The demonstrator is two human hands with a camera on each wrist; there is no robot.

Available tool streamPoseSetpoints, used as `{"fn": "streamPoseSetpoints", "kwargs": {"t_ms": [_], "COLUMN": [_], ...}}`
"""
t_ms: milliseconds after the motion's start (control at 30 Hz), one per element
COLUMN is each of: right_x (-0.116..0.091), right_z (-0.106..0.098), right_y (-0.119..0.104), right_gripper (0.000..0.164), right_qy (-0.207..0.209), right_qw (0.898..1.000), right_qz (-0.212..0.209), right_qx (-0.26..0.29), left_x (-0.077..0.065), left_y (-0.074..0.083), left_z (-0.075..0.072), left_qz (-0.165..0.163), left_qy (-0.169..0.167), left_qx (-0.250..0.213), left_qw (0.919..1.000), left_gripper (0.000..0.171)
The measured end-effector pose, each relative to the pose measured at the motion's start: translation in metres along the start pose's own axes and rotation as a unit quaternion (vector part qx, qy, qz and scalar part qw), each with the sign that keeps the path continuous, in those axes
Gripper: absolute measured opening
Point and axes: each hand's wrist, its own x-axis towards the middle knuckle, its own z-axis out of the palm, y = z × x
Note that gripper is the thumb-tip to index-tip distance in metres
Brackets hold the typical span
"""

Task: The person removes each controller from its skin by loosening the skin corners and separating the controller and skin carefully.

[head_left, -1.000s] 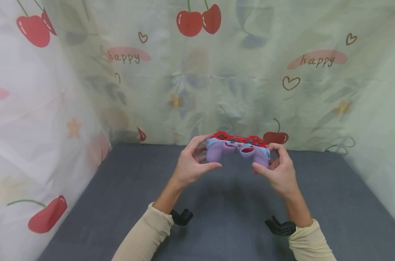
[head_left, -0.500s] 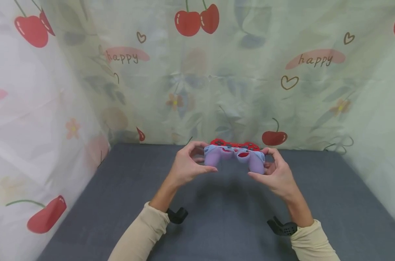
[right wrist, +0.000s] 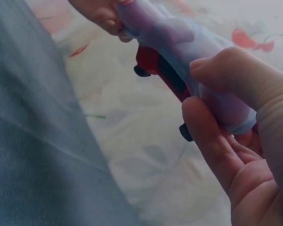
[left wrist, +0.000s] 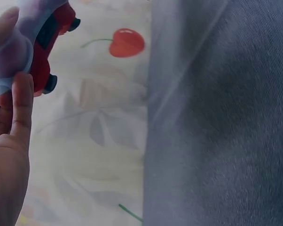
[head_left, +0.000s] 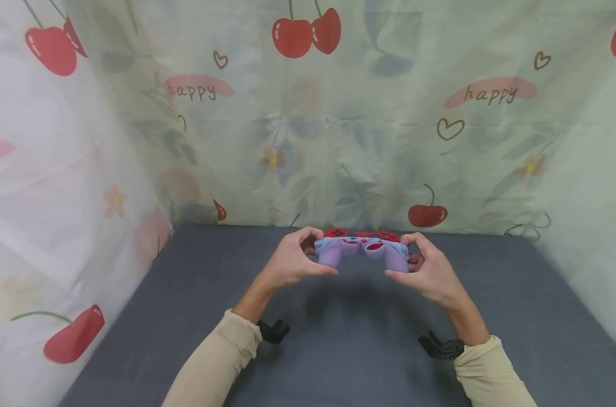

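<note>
A red game controller (head_left: 336,232) is held above the table in the head view, its button face partly showing. A translucent purple-blue silicone cover (head_left: 395,259) is over its grips, with red showing through holes. My left hand (head_left: 296,259) grips the left end between thumb and fingers. On the other end, my right hand (head_left: 434,273) holds the cover and controller the same way. The right wrist view shows the cover (right wrist: 172,35) stretched along the controller, whose red edge and dark triggers stick out uncovered. Part of the left hand (right wrist: 101,14) appears there too.
A dark grey cloth covers the table (head_left: 358,350), with shadows under the hands. A pale curtain (head_left: 328,141) printed with cherries, flowers and "happy" hangs at the back and sides. Black wrist mounts (head_left: 442,346) are on both forearms.
Both hands have lowered the controller and shifted it slightly left. It has tilted, so less of the button face shows. Both hands keep their grip.
</note>
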Motion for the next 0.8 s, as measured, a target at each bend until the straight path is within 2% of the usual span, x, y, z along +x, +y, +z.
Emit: {"fn": "streamPoseSetpoints", "kwargs": {"t_ms": [200, 300, 567, 800], "right_x": [0.015, 0.022, 0.035, 0.044], "right_z": [0.006, 0.011, 0.027, 0.035], "right_y": [0.022, 0.036, 0.065, 0.079], "right_gripper": [0.061, 0.063, 0.064, 0.067], "right_qy": [-0.007, -0.013, -0.024, -0.026], "right_qw": [1.000, 0.999, 0.997, 0.994], "right_qz": [0.011, 0.032, 0.078, 0.105], "right_qx": [-0.008, -0.011, -0.002, -0.015], "left_x": [0.017, 0.025, 0.043, 0.050], "left_y": [-0.018, -0.030, -0.058, -0.068], "left_z": [-0.002, -0.003, -0.002, -0.001], "left_qz": [-0.019, -0.027, -0.022, -0.036], "left_qy": [-0.006, -0.015, -0.028, -0.018], "left_qx": [0.050, 0.079, 0.160, 0.177], "left_qw": [0.9985, 0.9964, 0.9865, 0.9833], "left_gripper": [0.061, 0.061, 0.062, 0.059]}}
